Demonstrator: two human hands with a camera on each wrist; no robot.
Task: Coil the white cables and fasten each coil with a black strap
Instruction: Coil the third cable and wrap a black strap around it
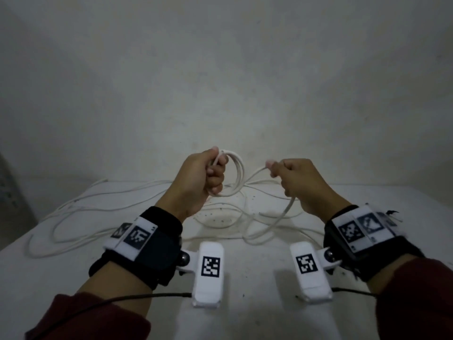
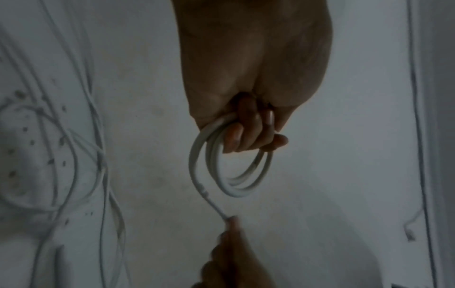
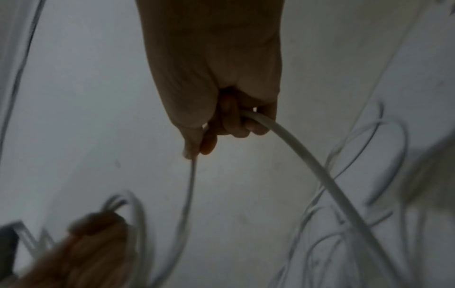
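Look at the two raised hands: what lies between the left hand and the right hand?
A short stretch of white cable spans the gap, running from the coil gripped by the left hand to the right hand. The head view shows it; the left wrist view confirms it.

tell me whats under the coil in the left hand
Below the coil held by the left hand lie loose white cables on the speckled white table. No black strap shows; the hands hide part.

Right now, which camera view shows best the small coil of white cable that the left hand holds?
The left wrist view: the small coil of white cable hangs sharp and close below the left hand, its loops distinct. The head view shows it smaller, partly behind fingers. The right wrist view shows only a blur.
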